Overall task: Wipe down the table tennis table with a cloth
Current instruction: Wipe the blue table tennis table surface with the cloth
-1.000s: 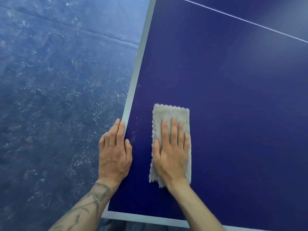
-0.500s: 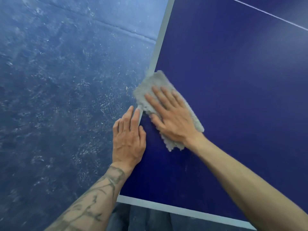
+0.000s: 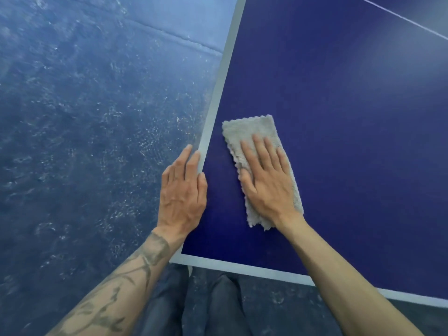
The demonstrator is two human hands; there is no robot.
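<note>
The dark blue table tennis table (image 3: 339,117) fills the right of the head view, with a white border line along its left and near edges. A folded grey cloth (image 3: 247,132) lies flat on the table near the left edge. My right hand (image 3: 269,183) presses flat on the cloth, fingers straight and together. My left hand (image 3: 184,192) rests flat on the table's left edge beside the cloth, its fingers lying over the white border.
A scuffed blue floor (image 3: 84,141) lies to the left of the table and below its near edge. My legs in dark trousers (image 3: 206,306) stand at the near left corner. A thin white centre line (image 3: 400,16) crosses the table's far right.
My right hand has slid the cloth back from the left border onto the blue surface, toward me and to the right. My left hand stays on the table's edge.
</note>
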